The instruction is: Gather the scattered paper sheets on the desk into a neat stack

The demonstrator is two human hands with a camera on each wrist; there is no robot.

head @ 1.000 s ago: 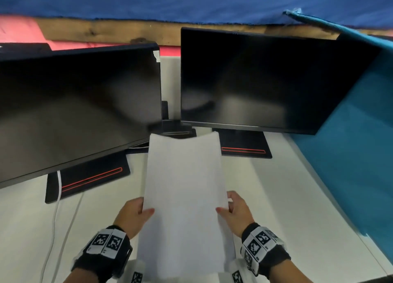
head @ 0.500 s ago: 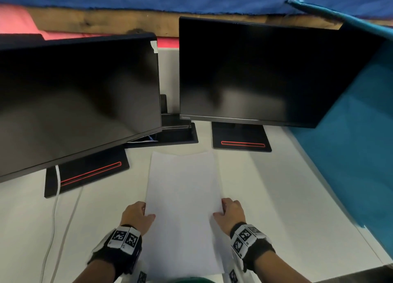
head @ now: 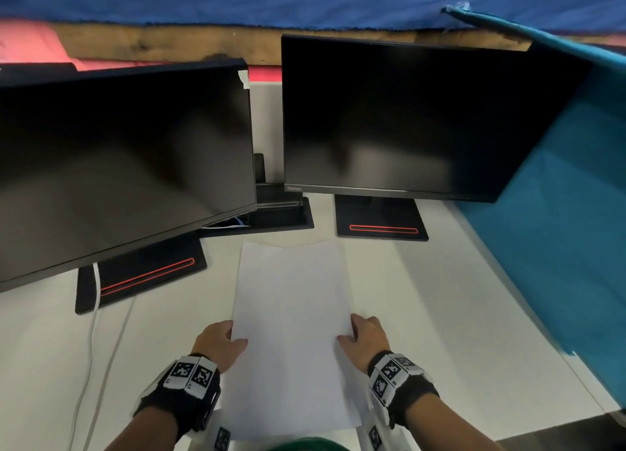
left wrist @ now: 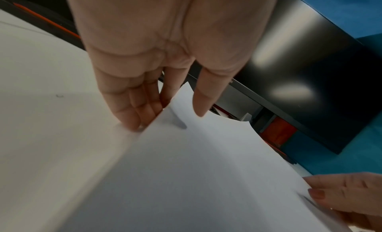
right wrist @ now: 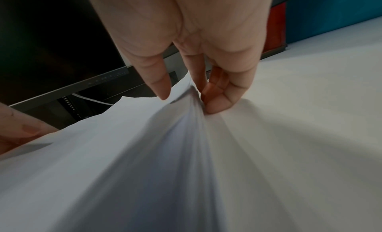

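On the white desk, in front of two dark monitors, the paper stack lies; left hand and right hand pinch its side edges between thumb and fingers.

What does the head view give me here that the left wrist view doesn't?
Head view only: the whole paper stack lying lengthwise on the desk, both monitors, and no stray sheets on the desk in view. Left wrist view only: the left hand from the palm side, fingers at the stack's left edge, thumb over the top sheet. Both: the right hand holding the opposite edge.
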